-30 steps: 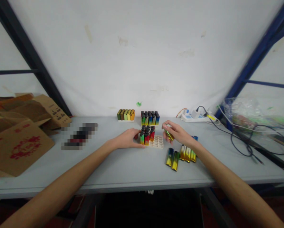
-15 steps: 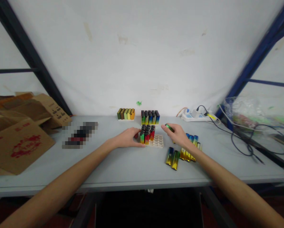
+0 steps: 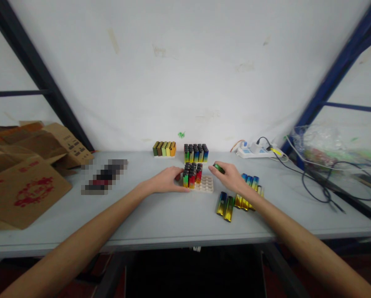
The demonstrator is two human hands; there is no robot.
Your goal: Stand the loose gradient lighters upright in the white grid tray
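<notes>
A white tray [image 3: 207,184] with round holes carries upright green and red lighters [image 3: 192,177] in its left part, and bare holes show on its right. My left hand [image 3: 169,179] curves round the tray's left side, thumb and fingers against the tray and its lighters. Right of the tray, above the table, my right hand [image 3: 229,176] pinches a green lighter [image 3: 219,167], held tilted. Two shiny lighters [image 3: 225,207] lie below that hand. More blue-and-gold lighters [image 3: 250,181] lie beside my right wrist, partly covered by the forearm.
Behind the tray stand a block of black-topped lighters [image 3: 196,153] and a block of yellow, green and brown ones [image 3: 164,149]. A power strip [image 3: 259,152] with cables sits at the back right. Cardboard boxes [image 3: 27,182] lie at the left, near a blurred dark object [image 3: 106,177].
My right hand has shifted slightly left toward the tray, bringing the green lighter with it. The left hand and the tray have stayed in place.
</notes>
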